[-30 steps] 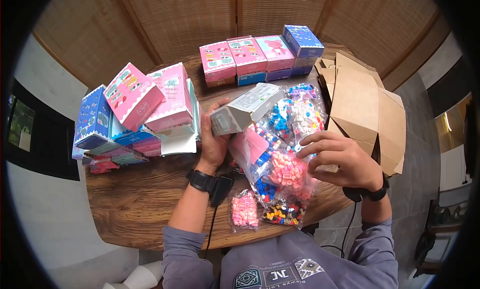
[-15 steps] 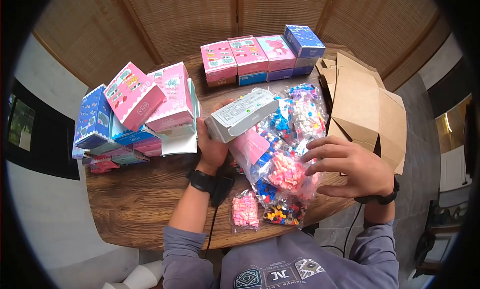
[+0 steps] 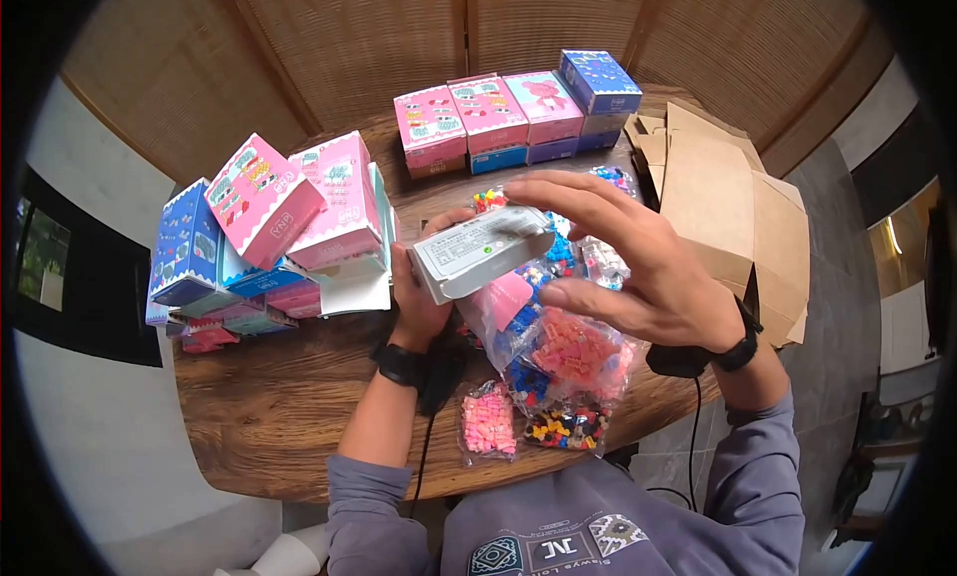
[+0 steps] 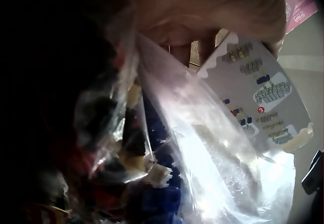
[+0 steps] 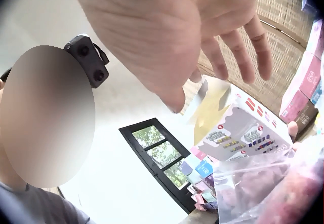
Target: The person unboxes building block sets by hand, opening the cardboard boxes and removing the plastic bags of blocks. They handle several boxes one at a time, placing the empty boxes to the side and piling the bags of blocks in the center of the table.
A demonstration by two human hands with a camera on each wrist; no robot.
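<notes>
My left hand [image 3: 421, 302] grips a small cardboard box [image 3: 477, 249], its white label side turned up. Printed brick diagrams show on another side of the box [image 4: 258, 97] in the left wrist view. At the box's right end hovers my right hand [image 3: 648, 272], fingers spread and holding nothing. In the right wrist view the box [image 5: 243, 127] has an open end facing the right palm. Below both hands lies a clear plastic bag [image 4: 217, 153] with a pink card [image 3: 510, 299] and packs of small toy bricks, including a pink pack [image 3: 573, 349].
Pink and blue boxes [image 3: 334, 202] are stacked at the left. A row of similar boxes [image 3: 488, 118] stands at the back. Flattened brown cardboard [image 3: 713, 212] lies at the right. Two brick packs [image 3: 488, 424] sit near the table's front edge.
The box has turned in my left hand, bringing its label side up. My right hand has moved up and left toward the box from over the pink brick pack.
</notes>
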